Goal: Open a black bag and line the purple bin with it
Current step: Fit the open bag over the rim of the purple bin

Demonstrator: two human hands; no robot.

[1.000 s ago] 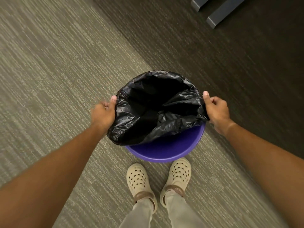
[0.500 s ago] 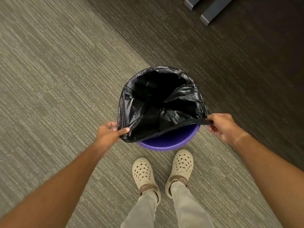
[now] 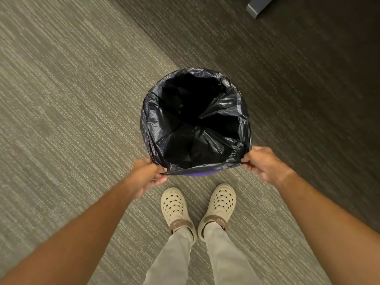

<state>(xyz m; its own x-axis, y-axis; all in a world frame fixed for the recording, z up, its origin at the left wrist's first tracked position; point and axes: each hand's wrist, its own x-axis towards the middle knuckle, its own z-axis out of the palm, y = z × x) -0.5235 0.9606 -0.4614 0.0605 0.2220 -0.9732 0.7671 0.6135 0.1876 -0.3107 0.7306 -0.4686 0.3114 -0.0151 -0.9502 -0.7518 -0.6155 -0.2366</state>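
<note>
The black bag (image 3: 195, 124) hangs open inside the purple bin (image 3: 200, 173), and its plastic is folded over the far and side rim. Only a thin purple strip of the bin shows at the near edge, under the bag's stretched hem. My left hand (image 3: 147, 175) pinches the hem at the near left of the bin. My right hand (image 3: 264, 163) pinches it at the near right. The hem runs taut between both hands.
The bin stands on carpet, grey-beige (image 3: 61, 120) on the left and darker (image 3: 308, 99) on the right. My two feet in cream clogs (image 3: 197, 206) are just in front of the bin. A grey furniture leg (image 3: 257, 7) sits at the top right.
Both hands have pulled the bag's near hem down toward me over the bin's front rim. Far less purple shows now than a second ago.
</note>
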